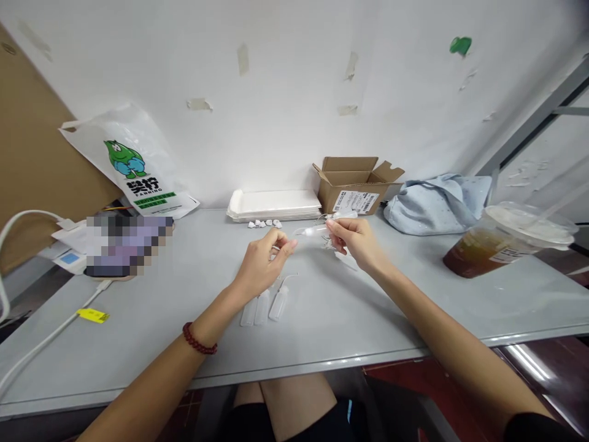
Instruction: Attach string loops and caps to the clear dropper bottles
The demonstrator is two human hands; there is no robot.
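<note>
My right hand [352, 239] pinches a small clear plastic bottle [315, 231] above the table, its thin curved tube pointing left. Close to the tube's end, my left hand [267, 258] has thumb and forefinger together. Whatever lies between those fingertips is too small to make out. Below my left hand, three similar bottles [261, 308] lie side by side on the grey table, with thin tubes at their upper ends. More clear bottles [345, 214] lie behind and under my right hand, partly hidden by it. Several small white pieces [264, 224] sit in a row beyond my left hand.
At the wall stand a stack of white trays [276, 202] and an open cardboard box [352, 187]. To the right are a light blue cloth bag [437, 202] and a tilted drink cup [497, 239]. A phone [129, 245], white cable [55, 334] and plastic bag [133, 159] occupy the left.
</note>
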